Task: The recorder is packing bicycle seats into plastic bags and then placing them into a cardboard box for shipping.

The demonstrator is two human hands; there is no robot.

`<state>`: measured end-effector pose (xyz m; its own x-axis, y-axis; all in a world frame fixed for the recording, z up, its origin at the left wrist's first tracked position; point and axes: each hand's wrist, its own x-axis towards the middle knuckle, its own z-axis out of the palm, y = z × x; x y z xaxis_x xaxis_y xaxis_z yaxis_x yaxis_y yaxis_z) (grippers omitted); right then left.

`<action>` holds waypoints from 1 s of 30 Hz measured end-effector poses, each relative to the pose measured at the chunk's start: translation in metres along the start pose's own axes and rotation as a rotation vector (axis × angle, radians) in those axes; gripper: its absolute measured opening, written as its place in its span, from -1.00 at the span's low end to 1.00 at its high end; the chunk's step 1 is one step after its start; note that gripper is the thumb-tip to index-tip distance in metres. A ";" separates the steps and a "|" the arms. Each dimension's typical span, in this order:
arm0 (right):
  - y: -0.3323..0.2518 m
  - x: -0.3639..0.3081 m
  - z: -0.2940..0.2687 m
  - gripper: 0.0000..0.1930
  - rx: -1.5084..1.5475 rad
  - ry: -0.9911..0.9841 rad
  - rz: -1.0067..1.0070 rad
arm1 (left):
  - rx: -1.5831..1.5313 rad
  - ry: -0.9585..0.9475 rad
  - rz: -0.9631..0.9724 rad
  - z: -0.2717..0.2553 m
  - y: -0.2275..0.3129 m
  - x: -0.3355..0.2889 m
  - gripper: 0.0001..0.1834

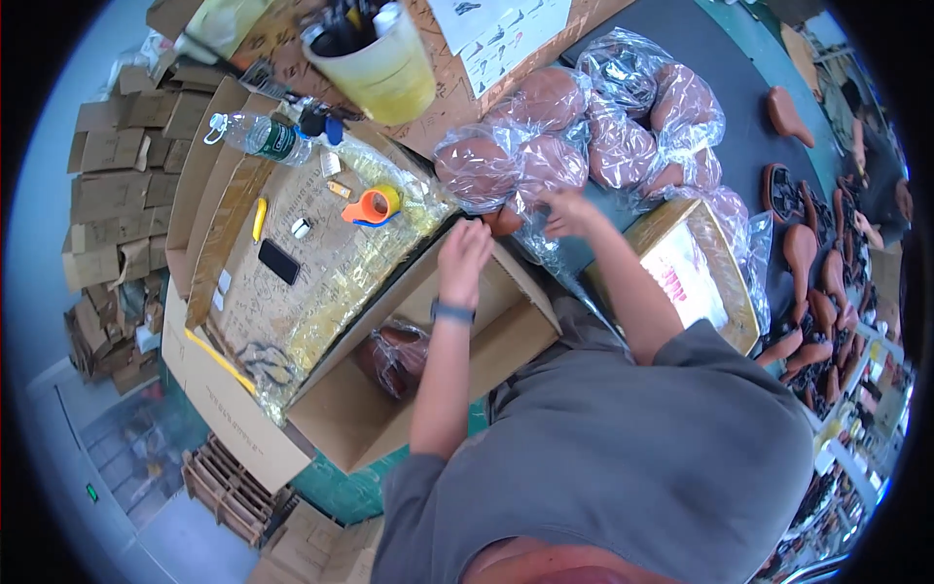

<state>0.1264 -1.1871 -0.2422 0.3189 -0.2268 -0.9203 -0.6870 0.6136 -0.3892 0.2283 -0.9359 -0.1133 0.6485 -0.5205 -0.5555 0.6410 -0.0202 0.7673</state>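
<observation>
Between my hands is a brown bicycle saddle [503,222] in clear plastic; only a small part of it shows. My left hand [465,255] is closed at its left side, fingers curled over the edge. My right hand [574,214] is closed on the loose film of a clear plastic bag [540,243]. Just beyond lie several bagged brown saddles [477,170] in a heap. Below my left hand stands an open cardboard box [389,428]. Inside it lies another bagged saddle [397,355], partly hidden by my left forearm.
On a taped carton to the left are a phone [279,262], a yellow knife [260,220], an orange tape dispenser [372,206] and a water bottle [258,138]. A bucket of tools [379,73] stands beyond. A smaller carton [735,311] and unwrapped saddles [800,253] are at right.
</observation>
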 end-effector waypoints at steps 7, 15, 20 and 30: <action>0.015 0.094 0.025 0.01 0.758 0.095 -0.156 | 0.202 0.389 -0.190 0.044 -0.088 0.228 0.04; -0.015 -0.040 -0.147 0.38 -0.972 0.407 -0.457 | 0.610 0.624 -0.054 0.031 -0.195 0.244 0.34; -0.014 -0.024 -0.165 0.32 -1.647 0.583 -0.333 | 0.466 0.448 -0.189 0.131 -0.180 0.216 -0.40; 0.023 -0.157 -0.128 -0.36 -0.284 -0.139 -0.435 | -0.106 -0.374 0.209 -0.012 0.015 -0.101 0.09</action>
<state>-0.0232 -1.2341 -0.1115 0.6833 -0.3007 -0.6653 -0.6158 0.2523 -0.7464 0.1778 -0.8734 -0.0494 0.5882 -0.7775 -0.2224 0.5630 0.1963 0.8028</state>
